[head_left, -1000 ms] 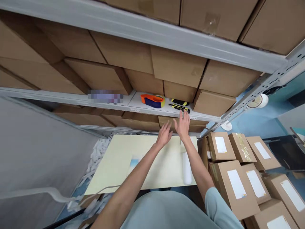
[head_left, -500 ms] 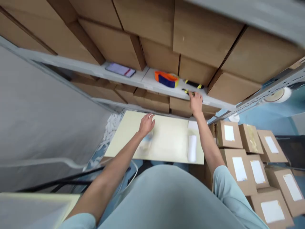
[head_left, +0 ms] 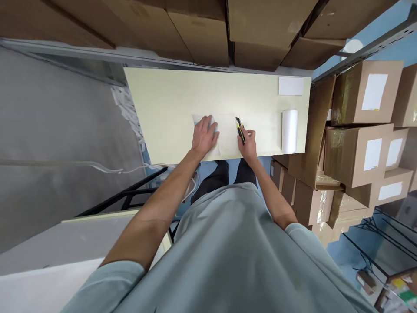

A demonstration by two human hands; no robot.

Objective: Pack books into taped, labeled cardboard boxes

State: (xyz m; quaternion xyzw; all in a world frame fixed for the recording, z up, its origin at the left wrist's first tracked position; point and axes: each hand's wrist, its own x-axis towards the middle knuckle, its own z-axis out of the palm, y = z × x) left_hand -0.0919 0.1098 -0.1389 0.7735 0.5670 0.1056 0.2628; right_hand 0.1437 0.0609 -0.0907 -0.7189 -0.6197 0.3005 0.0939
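My right hand is closed round a black and yellow utility knife, its tip pointing away from me over the pale yellow table. To its left, my left hand lies with fingers spread on a thin, whitish, see-through sheet or bag. A bit of blue shows beneath that hand; what it is I cannot make out. A gap separates the knife from the left hand.
A white roll and a white paper slip lie at the table's right end. Cardboard boxes are stacked to the right, and more boxes fill the shelf behind. White scraps lie beyond the left edge.
My right hand has come down from the shelf to the table with the utility knife. My left hand has lowered onto the thin sheet or bag. The view has tilted down.
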